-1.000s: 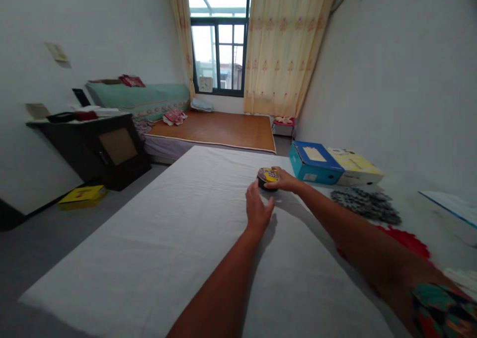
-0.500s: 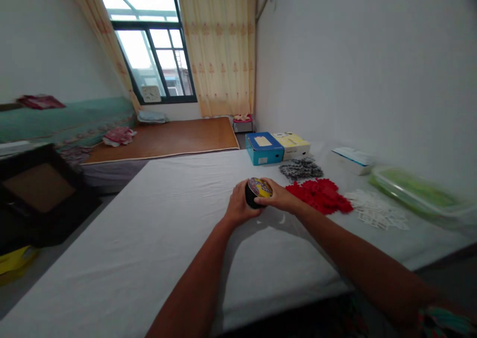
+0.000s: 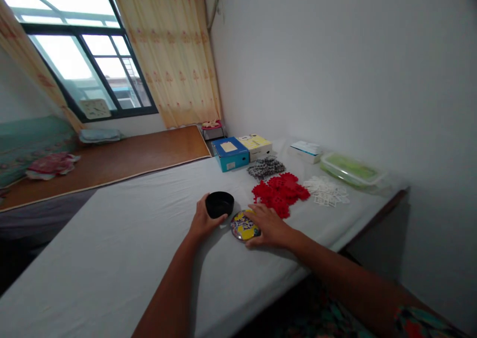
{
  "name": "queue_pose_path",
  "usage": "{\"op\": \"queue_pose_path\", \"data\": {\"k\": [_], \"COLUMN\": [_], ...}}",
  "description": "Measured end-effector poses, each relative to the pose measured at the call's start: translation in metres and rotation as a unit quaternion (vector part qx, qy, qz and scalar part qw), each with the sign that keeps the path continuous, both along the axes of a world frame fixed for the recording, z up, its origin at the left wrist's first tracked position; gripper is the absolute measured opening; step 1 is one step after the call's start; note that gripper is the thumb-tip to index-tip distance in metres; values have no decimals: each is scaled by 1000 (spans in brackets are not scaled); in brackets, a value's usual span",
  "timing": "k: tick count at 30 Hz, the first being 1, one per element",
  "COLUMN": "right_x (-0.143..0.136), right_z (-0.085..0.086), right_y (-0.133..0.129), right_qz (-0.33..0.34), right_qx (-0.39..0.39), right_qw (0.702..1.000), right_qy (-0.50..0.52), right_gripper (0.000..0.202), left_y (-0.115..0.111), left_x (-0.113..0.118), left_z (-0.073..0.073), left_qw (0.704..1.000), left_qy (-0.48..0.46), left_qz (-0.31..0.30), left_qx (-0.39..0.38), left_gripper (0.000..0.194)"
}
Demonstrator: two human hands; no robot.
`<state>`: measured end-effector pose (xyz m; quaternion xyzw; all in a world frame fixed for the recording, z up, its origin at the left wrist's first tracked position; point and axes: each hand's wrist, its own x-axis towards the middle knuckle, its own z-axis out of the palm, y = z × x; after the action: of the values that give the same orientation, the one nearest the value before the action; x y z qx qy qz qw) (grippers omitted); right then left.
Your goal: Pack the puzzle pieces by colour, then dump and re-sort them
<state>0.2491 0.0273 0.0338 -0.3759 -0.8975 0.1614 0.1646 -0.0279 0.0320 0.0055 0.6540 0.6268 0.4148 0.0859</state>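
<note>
A round black container (image 3: 219, 205), its open top facing up, is gripped at its left and near side by my left hand (image 3: 203, 221). Just to the right and nearer, my right hand (image 3: 269, 227) has its fingers round the edge of a round lid (image 3: 242, 226) with a yellow and multicoloured print. The lid lies low over the white cloth, printed side up, apart from the container. Beyond my right hand is a pile of red pieces (image 3: 281, 191).
Behind the red pile lie grey pieces (image 3: 266, 167), with white pieces (image 3: 326, 191) to the right. A blue box (image 3: 230, 153), a yellow box (image 3: 255, 146), a white box (image 3: 306, 151) and a clear-lidded green container (image 3: 352, 169) stand along the wall side of the white-covered table (image 3: 112, 248).
The printed lid has come off the black container; my hands have moved apart, the container in the left and the lid in the right. The view has turned to the right.
</note>
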Motion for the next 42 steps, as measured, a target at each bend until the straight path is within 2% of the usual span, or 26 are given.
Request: {"op": "queue_pose_path", "data": {"k": [3, 6, 9, 11, 13, 17, 21, 32, 42], "right_x": [43, 114, 185, 218, 236, 240, 234, 232, 239], "right_z": [6, 6, -8, -20, -31, -39, -36, -22, -25], "right_y": [25, 60, 87, 99, 109, 127, 138, 155, 166], "right_qz": [-47, -195, -324, -351, -345, -316, -321, -314, -303], "right_qx": [87, 186, 193, 161, 126, 84, 75, 137, 143], "right_qw": [991, 958, 926, 919, 923, 936, 936, 934, 929], "right_qy": [86, 100, -10, -79, -116, -133, -125, -104, -155], "right_gripper": [56, 40, 53, 69, 79, 77, 65, 41, 42], "left_y": [-2, -3, -2, -2, -3, -5, -6, -3, -5], "left_x": [3, 4, 6, 7, 7, 8, 8, 3, 6], "left_z": [3, 6, 9, 10, 11, 12, 12, 7, 9], "left_qw": [1000, 999, 998, 997, 997, 997, 996, 994, 993], "left_qy": [10, 19, 34, 42, 44, 47, 54, 79, 93], "left_qz": [7, 14, 12, 13, 18, 24, 15, -11, -22], "left_qx": [-17, -35, -55, -63, -64, -62, -67, -69, -62], "left_gripper": [93, 95, 99, 101, 101, 100, 100, 93, 89]}}
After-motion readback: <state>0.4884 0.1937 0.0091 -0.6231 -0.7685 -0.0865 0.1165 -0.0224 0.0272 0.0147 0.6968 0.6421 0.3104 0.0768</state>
